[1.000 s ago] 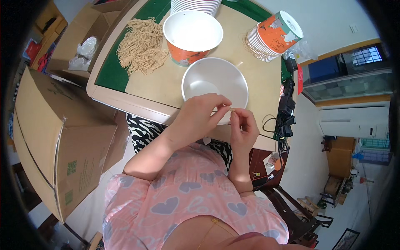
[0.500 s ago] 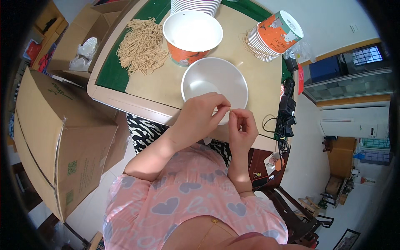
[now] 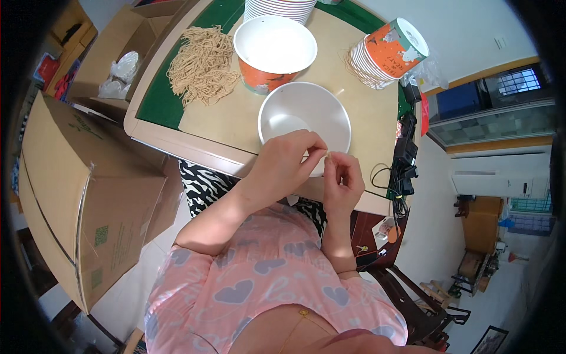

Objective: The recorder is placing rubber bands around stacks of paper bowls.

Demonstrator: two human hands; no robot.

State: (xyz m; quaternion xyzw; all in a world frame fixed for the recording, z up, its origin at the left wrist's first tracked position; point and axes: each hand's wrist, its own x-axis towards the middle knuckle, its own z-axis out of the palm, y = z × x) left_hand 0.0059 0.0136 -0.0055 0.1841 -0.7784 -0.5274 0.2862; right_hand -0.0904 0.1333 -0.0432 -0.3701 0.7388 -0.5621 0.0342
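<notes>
At the near rim of a white-lined paper bucket (image 3: 303,112), both hands meet with fingertips almost touching. My left hand (image 3: 289,153) pinches thumb against forefinger, and my right hand (image 3: 343,180) does the same just beside it. A small bit of tan string (image 3: 328,154) shows between the fingertips; the rest of it is hidden by the hands. The bucket stands near the table's front edge, its mouth facing me. To its upper left lies a loose heap of tan strings (image 3: 203,65).
Behind stands an orange bucket (image 3: 268,72) with a white inside, near a stack of buckets (image 3: 280,9). Another nested stack (image 3: 389,53) with strings lies at the right. Black adapters and cables (image 3: 405,150) line the right edge. A large carton (image 3: 112,206) stands left.
The hands stay almost in place, still pinching at the bucket's near rim. The view has shifted very slightly.
</notes>
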